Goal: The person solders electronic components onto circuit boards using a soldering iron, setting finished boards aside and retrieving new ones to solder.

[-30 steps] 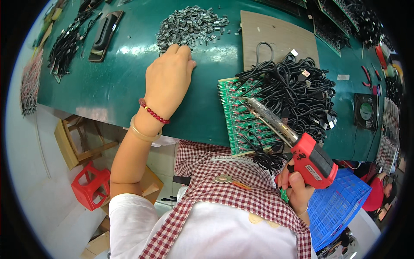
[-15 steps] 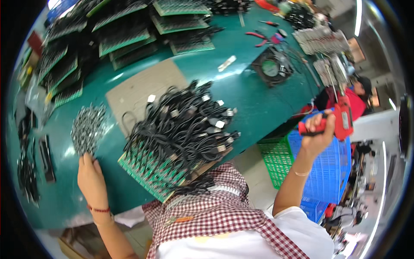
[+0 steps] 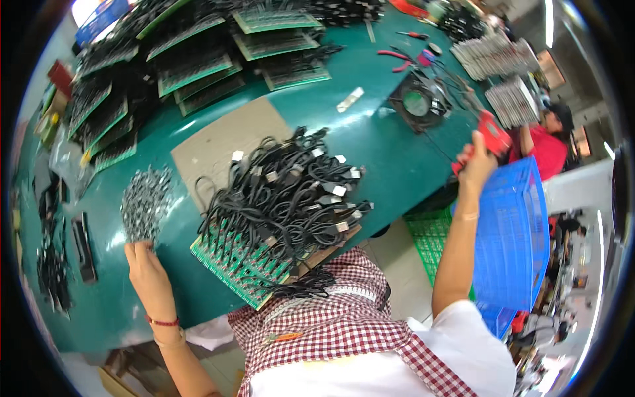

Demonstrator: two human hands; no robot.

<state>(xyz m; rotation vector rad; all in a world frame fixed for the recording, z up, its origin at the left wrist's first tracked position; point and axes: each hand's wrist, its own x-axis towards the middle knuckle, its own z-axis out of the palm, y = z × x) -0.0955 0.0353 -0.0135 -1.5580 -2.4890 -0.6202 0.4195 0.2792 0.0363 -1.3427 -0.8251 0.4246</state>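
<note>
My left hand (image 3: 149,278) is at the near edge of a heap of small grey metal pieces (image 3: 147,202), fingertips pinched together. What lies between those fingertips is too small to tell. Raised at the right, my right hand (image 3: 477,169) is wrapped round a red gun-shaped tool (image 3: 495,133), blurred by motion. Between my arms a green circuit board panel (image 3: 228,261) lies at the table's near edge. A thick bundle of black cables (image 3: 284,185) with metal plugs is heaped over it and over a piece of cardboard (image 3: 231,135).
Stacked green panels with black cables (image 3: 195,73) fill the far left. A small fan (image 3: 417,102), pink-handled pliers (image 3: 401,61) and a screwdriver (image 3: 413,35) lie far right. Blue (image 3: 509,231) and green (image 3: 423,241) baskets stand beside the table. A person in red (image 3: 539,152) is beyond.
My right hand has swung the red tool leftward and up, toward the table's right edge. My left hand stays by the metal pieces, its fingers still pinched. The whole view has shifted slightly.
</note>
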